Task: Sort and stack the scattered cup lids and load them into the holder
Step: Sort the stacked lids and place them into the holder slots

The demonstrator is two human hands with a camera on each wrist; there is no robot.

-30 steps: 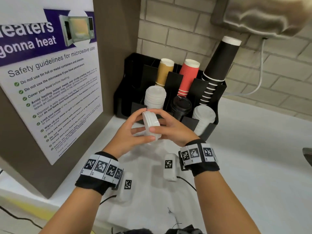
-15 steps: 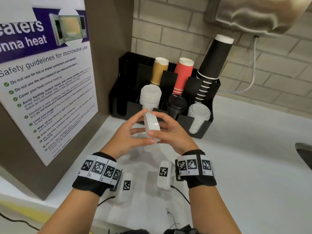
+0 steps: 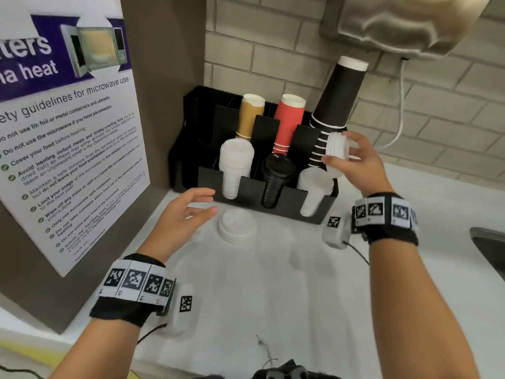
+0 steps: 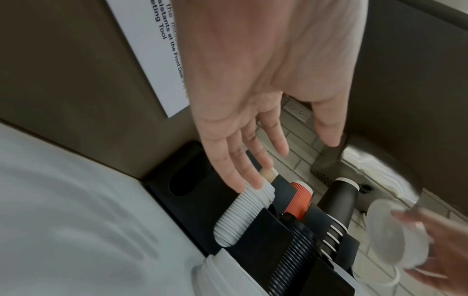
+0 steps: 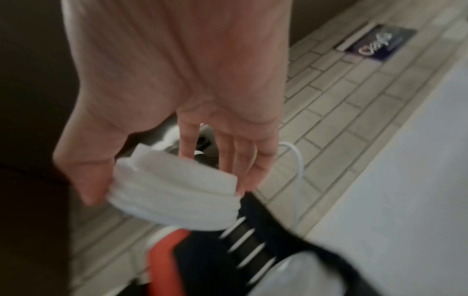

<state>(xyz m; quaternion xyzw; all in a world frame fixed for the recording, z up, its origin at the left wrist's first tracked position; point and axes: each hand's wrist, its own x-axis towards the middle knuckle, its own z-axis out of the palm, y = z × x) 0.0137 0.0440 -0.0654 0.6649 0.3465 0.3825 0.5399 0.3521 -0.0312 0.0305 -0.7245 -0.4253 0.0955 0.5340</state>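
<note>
My right hand grips a small stack of white lids between thumb and fingers, held above the right front slot of the black holder. The same stack of white lids shows in the right wrist view and, blurred, as a stack of lids in the left wrist view. That slot holds white lids. The middle slot holds black lids, the left slot white lids. A short stack of white lids lies on the counter. My left hand hovers open just left of it, holding nothing.
Gold, red and black cup stacks stand in the holder's back row. A brown panel with a microwave poster closes the left side. A dispenser hangs overhead, its white cable on the brick wall. A sink edge is at right.
The hands parted. My right hand carried the lid stack up and right to the holder's right slot; my left hand let go and dropped toward the lids on the counter.
</note>
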